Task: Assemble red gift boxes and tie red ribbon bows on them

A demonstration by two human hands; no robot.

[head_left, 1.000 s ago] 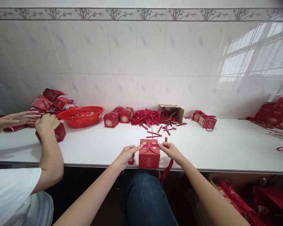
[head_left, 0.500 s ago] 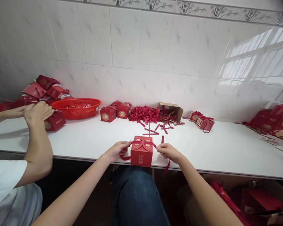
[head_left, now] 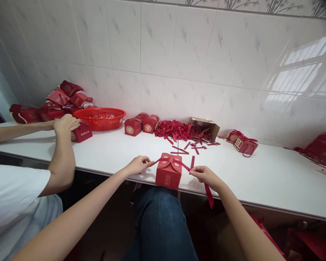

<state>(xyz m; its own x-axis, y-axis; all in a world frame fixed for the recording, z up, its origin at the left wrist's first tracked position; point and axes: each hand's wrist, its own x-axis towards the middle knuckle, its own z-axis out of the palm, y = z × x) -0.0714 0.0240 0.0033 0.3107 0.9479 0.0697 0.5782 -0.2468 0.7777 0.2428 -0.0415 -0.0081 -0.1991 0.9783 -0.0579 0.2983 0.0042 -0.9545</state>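
A red gift box [head_left: 168, 175] with gold print stands at the front edge of the white table, just above my knee. Its curved top flaps are closed, and a dark red ribbon [head_left: 184, 166] runs through slots in them. My left hand [head_left: 138, 165] pinches the ribbon's left end, close to the box. On the other side my right hand [head_left: 205, 175] pinches the right part, and a long tail of it hangs down past the table edge. Both stretches of ribbon look fairly taut.
Loose ribbons [head_left: 174, 129] lie heaped beside a tipped cardboard box [head_left: 208, 127]. Finished-looking red boxes [head_left: 133, 127] stand left of them, near a red basin [head_left: 100, 119]. At the left a co-worker's hands [head_left: 63, 125] handle another box. More boxes [head_left: 246, 144] sit at right.
My right hand has drawn its side of the ribbon outward, and the tail on the left has shortened. The view has swung slightly left and down.
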